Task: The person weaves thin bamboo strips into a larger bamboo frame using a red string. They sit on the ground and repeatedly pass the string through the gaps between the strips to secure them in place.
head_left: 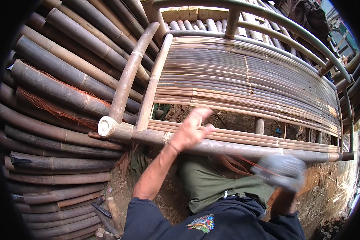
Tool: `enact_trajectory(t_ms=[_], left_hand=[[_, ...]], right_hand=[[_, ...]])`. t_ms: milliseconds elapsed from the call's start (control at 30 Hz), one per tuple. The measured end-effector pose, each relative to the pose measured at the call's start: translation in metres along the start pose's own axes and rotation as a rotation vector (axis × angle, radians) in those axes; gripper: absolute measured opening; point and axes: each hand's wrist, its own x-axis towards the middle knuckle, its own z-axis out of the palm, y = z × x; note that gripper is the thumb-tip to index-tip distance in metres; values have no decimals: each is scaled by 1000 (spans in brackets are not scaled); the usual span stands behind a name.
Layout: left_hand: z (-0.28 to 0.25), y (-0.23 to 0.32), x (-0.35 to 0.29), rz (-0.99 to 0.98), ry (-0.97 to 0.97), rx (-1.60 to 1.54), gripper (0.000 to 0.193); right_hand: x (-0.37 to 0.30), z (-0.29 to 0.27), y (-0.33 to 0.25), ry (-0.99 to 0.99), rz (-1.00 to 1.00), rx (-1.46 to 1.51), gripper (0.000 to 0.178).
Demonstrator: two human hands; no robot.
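A bamboo bench (244,150) with a seat of thin bamboo slats (228,76) lies before me. My left hand (190,130), bare and smeared by motion, hovers over the front rail beside a gap in the slats. Its thumb and fingers are apart, and I see nothing held. To the right, below the front rail, my right hand (280,172) wears a grey glove and is also blurred. It looks closed, with strands of orange string (240,162) running from my lap into it. The exact grip is hidden by the blur.
Stacked dark bamboo poles (64,88) fill the left side, with an orange string bundle (48,102) among them. A black-handled tool (20,161) rests on one pole. The bench's curved bamboo rail (284,20) rises at the far side. Straw (334,188) lies on the ground at right.
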Motion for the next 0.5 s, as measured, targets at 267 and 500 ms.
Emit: enact_trajectory(t_ms=[267,500], left_hand=[[43,141,-58,536,-324,-130,17],[24,158,-63,599,-394,-302,16]], right_hand=[[56,-8,46,327,928,613,40],[154,148,-18,-443,399,55,28]])
